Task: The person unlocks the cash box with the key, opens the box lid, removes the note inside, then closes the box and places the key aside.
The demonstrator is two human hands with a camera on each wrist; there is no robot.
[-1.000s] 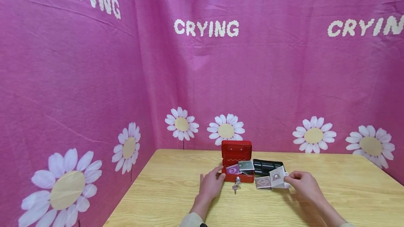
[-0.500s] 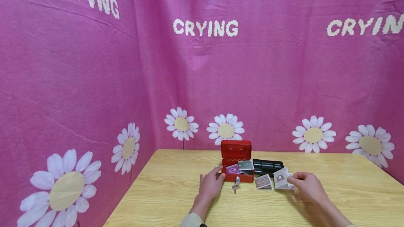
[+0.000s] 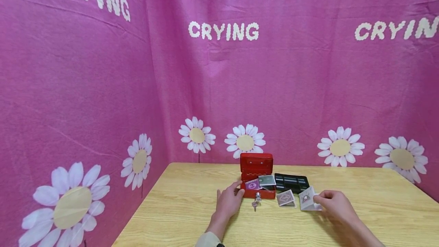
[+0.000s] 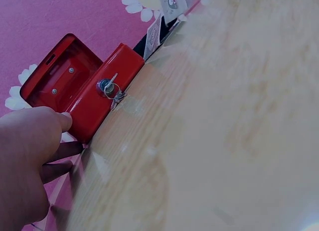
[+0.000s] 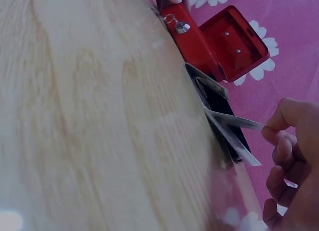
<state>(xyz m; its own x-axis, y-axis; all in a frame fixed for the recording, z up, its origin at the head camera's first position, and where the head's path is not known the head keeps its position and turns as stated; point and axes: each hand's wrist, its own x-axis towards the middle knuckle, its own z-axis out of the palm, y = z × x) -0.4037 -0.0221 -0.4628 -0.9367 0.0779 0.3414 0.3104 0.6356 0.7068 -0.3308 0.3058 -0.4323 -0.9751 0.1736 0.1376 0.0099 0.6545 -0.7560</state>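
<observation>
Folded card: leaves parted in a V, right of red box point(image 3: 265, 194), right hand nearer
Right hand point(image 3: 336, 204): pinches folded card point(image 3: 305, 201) by its right edge
Left hand point(image 3: 230, 200): fingers spread, touching red box's left end
Red box: lid up, long axis left-right
Between: second card point(image 3: 285, 198) on worktop point(image 3: 192, 197), black tray point(image 3: 291, 182) behind

Head view bright, evenly lit; wrist views dimmer, softer, white glare at tabletop point(image 4: 214, 131) corners

Glossy metal box point(image 4: 92, 107), wood-grained table point(image 3: 186, 197)
</observation>
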